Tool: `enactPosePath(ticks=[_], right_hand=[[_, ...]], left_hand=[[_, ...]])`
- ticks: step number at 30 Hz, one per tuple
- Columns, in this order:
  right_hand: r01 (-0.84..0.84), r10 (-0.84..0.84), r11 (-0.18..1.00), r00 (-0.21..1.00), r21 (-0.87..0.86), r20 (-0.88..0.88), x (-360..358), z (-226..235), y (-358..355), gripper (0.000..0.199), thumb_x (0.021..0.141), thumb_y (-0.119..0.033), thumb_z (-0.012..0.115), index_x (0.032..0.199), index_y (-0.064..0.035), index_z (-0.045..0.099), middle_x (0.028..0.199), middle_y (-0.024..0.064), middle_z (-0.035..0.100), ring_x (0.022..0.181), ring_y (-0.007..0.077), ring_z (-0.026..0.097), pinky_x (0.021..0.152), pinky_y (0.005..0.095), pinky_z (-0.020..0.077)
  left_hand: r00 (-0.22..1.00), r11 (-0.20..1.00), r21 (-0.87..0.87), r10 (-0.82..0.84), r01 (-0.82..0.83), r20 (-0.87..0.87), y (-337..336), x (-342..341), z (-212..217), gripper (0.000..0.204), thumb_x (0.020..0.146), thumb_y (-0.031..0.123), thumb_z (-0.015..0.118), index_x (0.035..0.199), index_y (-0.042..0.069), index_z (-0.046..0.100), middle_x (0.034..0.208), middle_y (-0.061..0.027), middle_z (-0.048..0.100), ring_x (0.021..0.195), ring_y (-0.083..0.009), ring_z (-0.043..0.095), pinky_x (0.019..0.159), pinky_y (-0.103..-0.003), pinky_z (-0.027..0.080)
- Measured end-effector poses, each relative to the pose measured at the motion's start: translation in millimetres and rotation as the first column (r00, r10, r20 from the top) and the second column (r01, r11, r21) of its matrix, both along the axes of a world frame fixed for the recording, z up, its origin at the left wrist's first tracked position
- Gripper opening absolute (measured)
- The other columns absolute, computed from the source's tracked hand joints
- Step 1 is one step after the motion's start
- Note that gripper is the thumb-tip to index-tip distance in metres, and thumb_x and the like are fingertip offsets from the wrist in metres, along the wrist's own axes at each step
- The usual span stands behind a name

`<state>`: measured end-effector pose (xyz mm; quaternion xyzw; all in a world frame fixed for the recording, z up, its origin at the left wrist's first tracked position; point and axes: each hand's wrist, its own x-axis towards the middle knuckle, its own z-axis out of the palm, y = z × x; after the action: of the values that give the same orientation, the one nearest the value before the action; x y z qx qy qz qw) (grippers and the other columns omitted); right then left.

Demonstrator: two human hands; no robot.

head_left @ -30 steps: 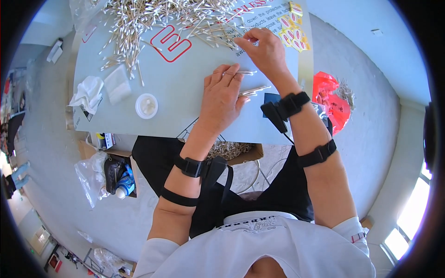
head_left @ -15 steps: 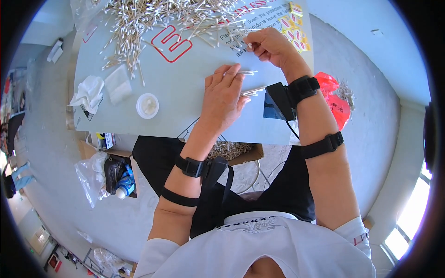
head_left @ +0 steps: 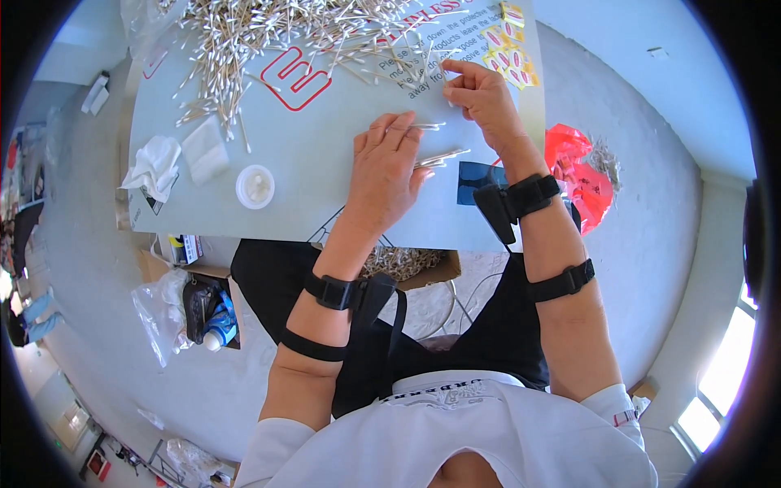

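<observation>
Above the grey table [head_left: 309, 207], my left hand [head_left: 382, 167] is closed around a bundle of cotton swabs [head_left: 439, 159], whose white tips stick out to the right past the thumb. A few more swabs [head_left: 429, 126] jut from between its fingertips. Farther up and to the right, my right hand [head_left: 486, 99] has its thumb and forefinger bent around a single cotton swab [head_left: 447, 78], with the other fingers curled in. Just beyond its fingertips are scattered loose swabs [head_left: 419, 61]. A big heap of cotton swabs [head_left: 244, 45] covers the far left of the table.
Yellow-and-white packets [head_left: 508, 65] lie at the far right. A round white tub [head_left: 257, 187], a folded white cloth [head_left: 205, 145] and a crumpled tissue [head_left: 153, 169] sit at the left. Below the table are a swab-filled box [head_left: 407, 264] and a red bag [head_left: 587, 191].
My right hand has shifted slightly right and down, and its forefinger has straightened away from the thumb. My left hand stays nearly in place with its swabs.
</observation>
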<state>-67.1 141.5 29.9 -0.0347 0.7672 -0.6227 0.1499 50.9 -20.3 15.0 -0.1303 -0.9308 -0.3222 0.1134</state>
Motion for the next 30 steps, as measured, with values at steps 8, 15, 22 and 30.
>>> enactPosePath(ticks=[8,15,22,30], right_hand=[[-0.147,0.175,0.944,0.982,0.295,-0.069,2,-4,1,0.008,0.08,-0.001,0.067,0.088,0.0015,0.069,0.072,-0.0016,0.061,0.066,0.005,0.051,0.062,0.0214,0.0432],[-0.187,0.245,0.923,0.959,0.335,-0.14,12,-4,-3,0.007,0.081,-0.002,0.067,0.086,0.0029,0.067,0.071,0.0011,0.063,0.068,0.0066,0.053,0.066,0.0227,0.046],[-0.154,0.261,0.922,0.925,0.355,-0.275,18,-9,-4,0.014,0.078,-0.01,0.064,0.09,-0.0034,0.069,0.078,0.0114,0.067,0.069,0.0238,0.064,0.066,0.032,0.0506],[0.081,0.168,0.87,0.879,0.487,-0.445,17,-10,-3,0.01,0.076,-0.012,0.066,0.082,-0.0038,0.065,0.077,0.0122,0.062,0.071,0.0308,0.062,0.065,0.0372,0.0498]], left_hand=[[1.0,1.0,0.002,-0.006,0.006,-0.001,0,0,1,0.051,0.067,0.015,0.078,0.112,0.0,0.059,0.131,-0.0131,0.052,0.123,-0.031,0.045,0.098,-0.043,0.035],[0.999,0.998,0.058,0.007,-0.009,0.035,1,1,3,0.053,0.068,0.014,0.078,0.114,-0.001,0.058,0.126,-0.014,0.05,0.122,-0.0326,0.045,0.097,-0.044,0.035],[1.0,0.999,0.037,0.0,-0.001,0.029,0,0,1,0.054,0.068,0.016,0.078,0.117,0.004,0.058,0.129,-0.0114,0.05,0.122,-0.0325,0.044,0.097,-0.044,0.035],[0.999,1.0,0.014,-0.003,0.002,0.051,0,0,0,0.055,0.069,0.017,0.078,0.118,0.004,0.057,0.141,-0.0116,0.046,0.125,-0.0331,0.042,0.1,-0.045,0.035]])
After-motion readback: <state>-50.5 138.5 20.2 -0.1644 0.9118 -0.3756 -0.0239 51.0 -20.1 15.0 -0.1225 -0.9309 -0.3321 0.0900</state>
